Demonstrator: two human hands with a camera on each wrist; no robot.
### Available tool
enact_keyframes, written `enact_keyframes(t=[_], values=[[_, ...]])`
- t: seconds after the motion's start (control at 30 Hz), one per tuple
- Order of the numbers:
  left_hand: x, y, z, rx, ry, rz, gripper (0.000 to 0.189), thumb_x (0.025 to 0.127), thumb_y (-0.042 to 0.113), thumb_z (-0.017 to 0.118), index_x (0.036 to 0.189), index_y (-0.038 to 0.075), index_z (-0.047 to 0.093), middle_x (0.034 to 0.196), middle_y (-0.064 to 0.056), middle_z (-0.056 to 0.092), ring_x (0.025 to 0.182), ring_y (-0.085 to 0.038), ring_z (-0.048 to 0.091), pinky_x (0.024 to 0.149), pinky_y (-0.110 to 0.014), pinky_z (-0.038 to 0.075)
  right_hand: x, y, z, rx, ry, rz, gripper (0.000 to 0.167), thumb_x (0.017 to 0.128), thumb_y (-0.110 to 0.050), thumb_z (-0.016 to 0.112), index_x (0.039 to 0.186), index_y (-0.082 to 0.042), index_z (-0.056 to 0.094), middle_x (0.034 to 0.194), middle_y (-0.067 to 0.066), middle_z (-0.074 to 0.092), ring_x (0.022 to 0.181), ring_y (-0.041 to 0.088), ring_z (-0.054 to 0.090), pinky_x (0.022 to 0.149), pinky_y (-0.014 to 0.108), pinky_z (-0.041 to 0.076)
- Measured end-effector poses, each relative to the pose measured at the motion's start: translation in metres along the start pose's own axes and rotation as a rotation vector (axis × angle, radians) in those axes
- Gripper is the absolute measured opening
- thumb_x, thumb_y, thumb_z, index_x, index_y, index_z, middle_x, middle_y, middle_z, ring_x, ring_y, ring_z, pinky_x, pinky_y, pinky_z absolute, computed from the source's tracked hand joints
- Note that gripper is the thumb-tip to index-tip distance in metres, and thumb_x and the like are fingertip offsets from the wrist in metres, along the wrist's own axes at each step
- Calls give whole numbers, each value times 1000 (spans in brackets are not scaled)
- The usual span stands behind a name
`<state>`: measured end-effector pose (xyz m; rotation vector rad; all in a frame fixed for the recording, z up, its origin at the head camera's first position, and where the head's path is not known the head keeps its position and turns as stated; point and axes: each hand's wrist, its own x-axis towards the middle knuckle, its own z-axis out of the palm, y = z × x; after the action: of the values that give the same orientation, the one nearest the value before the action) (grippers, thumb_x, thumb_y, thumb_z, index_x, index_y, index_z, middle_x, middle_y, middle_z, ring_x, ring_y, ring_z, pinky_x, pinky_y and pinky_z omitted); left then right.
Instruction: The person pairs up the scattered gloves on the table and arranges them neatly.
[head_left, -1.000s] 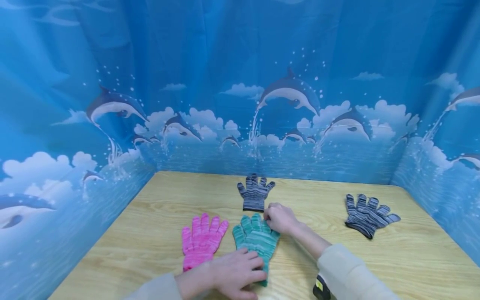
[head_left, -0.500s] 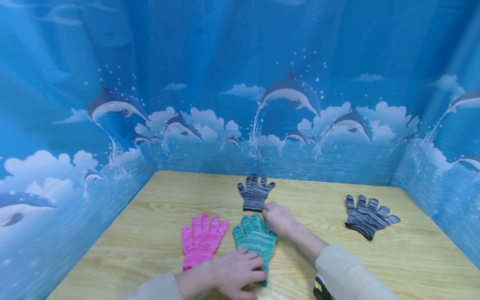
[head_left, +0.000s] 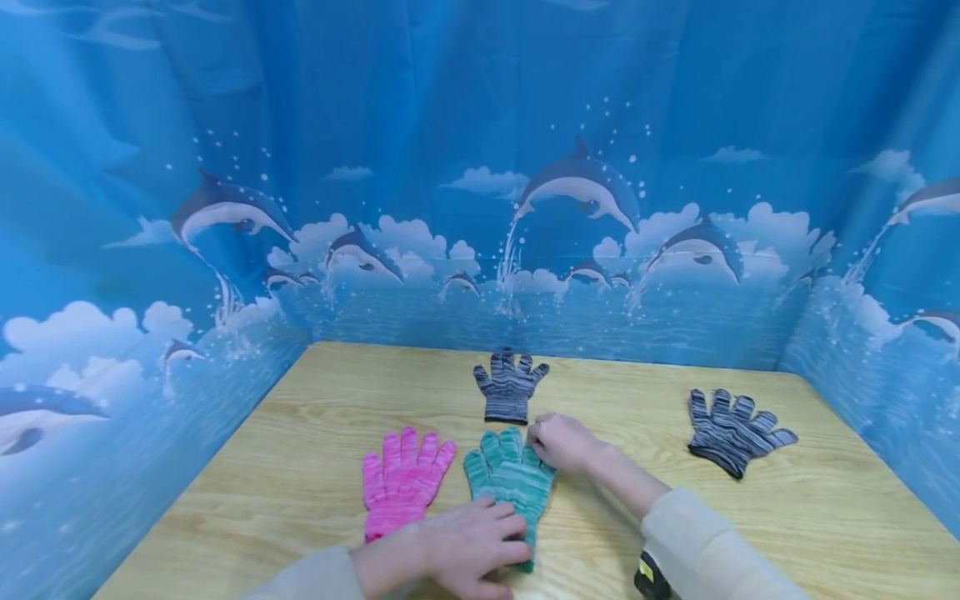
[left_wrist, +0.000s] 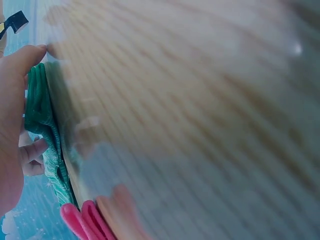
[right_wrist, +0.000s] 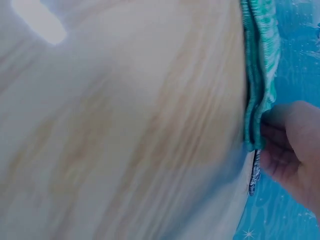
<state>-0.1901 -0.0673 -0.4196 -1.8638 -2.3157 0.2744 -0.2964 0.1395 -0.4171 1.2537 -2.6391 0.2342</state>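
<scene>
A teal-green striped knit glove [head_left: 513,482] lies in the middle of the table, fingers away from me. In the right wrist view it shows as two layers, one on the other. My left hand [head_left: 476,546] rests over its cuff with fingers loosely bent, and the thumb reaches along the cuff's near end in the left wrist view. At the glove's far right side my right hand [head_left: 566,442] pinches a finger of the glove between thumb and curled fingers [right_wrist: 277,150]. A pink knit glove [head_left: 405,483] lies just left, its cuff partly behind my left wrist.
One grey-and-black striped glove [head_left: 508,387] lies beyond the green one, near the table's back edge. Another grey-and-black glove [head_left: 735,432] lies at the right. A blue dolphin-print curtain [head_left: 480,208] encloses the wooden table [head_left: 322,417] at the back and sides.
My right hand shifts slightly left, then back right and nearer along the green glove's finger edge. My left hand stays on the cuff, and the other gloves lie as before.
</scene>
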Motion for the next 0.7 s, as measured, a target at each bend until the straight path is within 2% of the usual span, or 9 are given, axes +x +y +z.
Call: enact_keyframes(t=[0.13,0.27,0.4,0.53,0.7], values=[[0,-1,2,-1,-1,1,38,91,55,43,115,27,52,106,10,46,93,-5,40,72,-17,29,5,-3,-2,76,-29,139,13,83,-2,58,73,-7,64,67,0,61,60,13,57,56,27,47],[1,-1,2,-22,-5,5,39,91,55,42,118,27,52,107,10,46,92,-4,39,72,-17,28,10,-5,-4,68,-82,214,20,82,-1,58,64,-9,58,60,-2,55,53,11,46,52,28,40],[1,-2,0,-24,-2,7,39,91,54,43,118,27,52,107,9,46,92,-4,40,71,-17,28,13,-5,-6,37,-105,192,27,82,0,58,58,-12,55,57,-4,52,51,9,39,52,26,37],[1,-1,-1,-14,4,9,38,91,54,43,116,27,52,106,9,46,91,-5,40,70,-17,27,15,-7,-8,-37,-95,141,30,80,2,59,55,-14,54,57,-6,54,50,8,42,53,26,42],[0,-1,1,-17,16,11,37,91,53,44,115,26,52,105,9,46,91,-5,39,70,-17,27,18,-7,-8,-119,-152,118,32,80,3,59,55,-14,49,53,-5,47,50,9,40,50,27,42]])
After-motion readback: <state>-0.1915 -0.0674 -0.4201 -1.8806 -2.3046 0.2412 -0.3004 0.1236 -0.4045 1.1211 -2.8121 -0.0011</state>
